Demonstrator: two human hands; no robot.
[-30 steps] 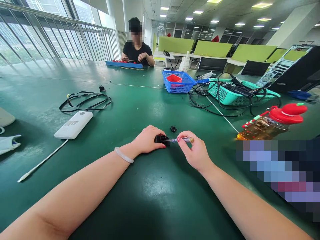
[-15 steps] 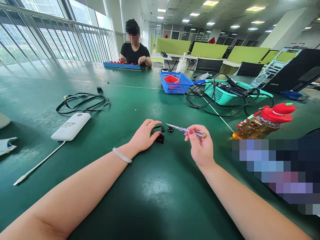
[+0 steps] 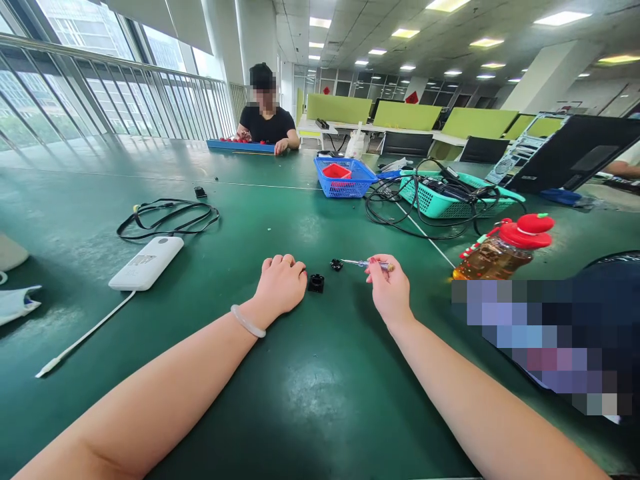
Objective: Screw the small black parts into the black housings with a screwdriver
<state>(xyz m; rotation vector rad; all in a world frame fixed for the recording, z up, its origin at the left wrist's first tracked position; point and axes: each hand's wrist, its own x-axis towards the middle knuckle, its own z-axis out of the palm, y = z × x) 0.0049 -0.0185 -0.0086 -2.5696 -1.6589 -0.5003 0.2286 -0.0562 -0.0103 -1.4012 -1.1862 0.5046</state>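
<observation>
My right hand [image 3: 390, 287] is closed around a screwdriver [image 3: 361, 263] with a clear handle, its shaft pointing left. The tip is at a small round black part [image 3: 337, 265] on the table; whether they touch I cannot tell. My left hand [image 3: 283, 283], wearing a pale bangle, rests on the table with its fingers curled down and closed. What is under those fingers is hidden. Just right of the left fingertips lies a square black piece [image 3: 316, 283] with a round opening.
A white power bank [image 3: 147, 263] with a cable and a coiled black cord [image 3: 167, 217] lie left. Blue [image 3: 345, 180] and turquoise [image 3: 435, 200] baskets, tangled cables and a red-capped bottle [image 3: 500, 250] stand right. Across the table [image 3: 300, 413] sits another person [image 3: 267, 127].
My left fingers have curled in, and the black frame piece that was at them no longer shows. The screwdriver has turned flatter, its tip now close to the round part.
</observation>
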